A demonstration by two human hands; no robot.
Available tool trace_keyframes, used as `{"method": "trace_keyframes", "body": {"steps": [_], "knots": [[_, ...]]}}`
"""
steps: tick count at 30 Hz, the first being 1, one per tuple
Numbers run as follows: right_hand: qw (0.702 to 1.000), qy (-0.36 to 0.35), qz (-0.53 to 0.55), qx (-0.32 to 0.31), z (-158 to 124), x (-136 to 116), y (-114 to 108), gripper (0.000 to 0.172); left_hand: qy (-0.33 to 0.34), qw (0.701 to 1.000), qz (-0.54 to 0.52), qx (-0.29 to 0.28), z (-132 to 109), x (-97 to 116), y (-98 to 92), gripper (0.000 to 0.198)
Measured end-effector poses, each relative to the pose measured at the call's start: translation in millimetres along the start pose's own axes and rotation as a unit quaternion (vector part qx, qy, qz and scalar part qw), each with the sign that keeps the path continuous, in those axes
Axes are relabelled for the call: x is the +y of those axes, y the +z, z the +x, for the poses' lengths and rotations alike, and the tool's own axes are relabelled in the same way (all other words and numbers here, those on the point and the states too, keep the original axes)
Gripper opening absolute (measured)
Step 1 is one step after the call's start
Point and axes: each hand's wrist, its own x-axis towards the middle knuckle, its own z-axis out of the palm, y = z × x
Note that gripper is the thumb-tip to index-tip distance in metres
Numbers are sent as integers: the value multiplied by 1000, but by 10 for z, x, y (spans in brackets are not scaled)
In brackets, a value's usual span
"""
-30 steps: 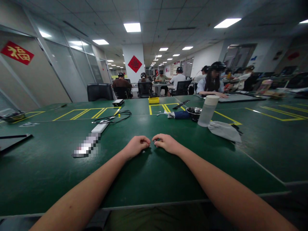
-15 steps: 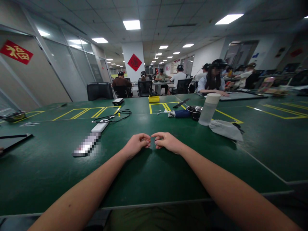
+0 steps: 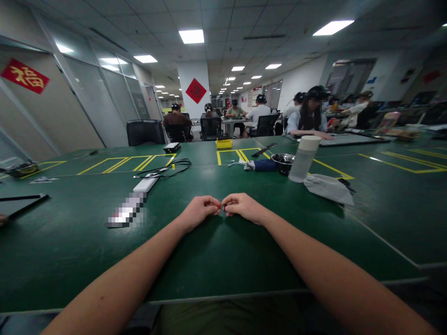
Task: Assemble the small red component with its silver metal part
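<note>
Over the middle of the green table (image 3: 195, 265), my left hand (image 3: 200, 209) is closed in a pinch. A tiny red-orange piece (image 3: 219, 207) shows at its fingertips, too small to name. Facing it, my right hand (image 3: 243, 207) also pinches, thumb against forefinger. Something small and dark seems to sit in that pinch, but I cannot make out what it is. The fingertips of both hands are nearly touching, with a narrow gap between them.
To the left lie a blurred-out phone-like object (image 3: 127, 209), a white power bank (image 3: 146, 183) and a black cable (image 3: 178, 163). At right stand a frosted bottle (image 3: 303, 160), a metal bowl (image 3: 283, 162) and a grey pouch (image 3: 328, 188). A co-worker (image 3: 307, 116) sits across the table.
My hands have come slightly closer together. Both forefingers have lowered onto the thumbs, and the red-orange piece now shows at my left fingertips.
</note>
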Motion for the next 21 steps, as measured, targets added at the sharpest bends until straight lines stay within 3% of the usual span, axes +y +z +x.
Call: {"method": "trace_keyframes", "body": {"steps": [8,21], "knots": [[1000,2,8,14,11,23,1,22,-32,997,-73,-17,-9,42,20,26],[1000,6,16,17,25,50,-28,26,-39,995,-82,-32,-27,100,21,29]]}}
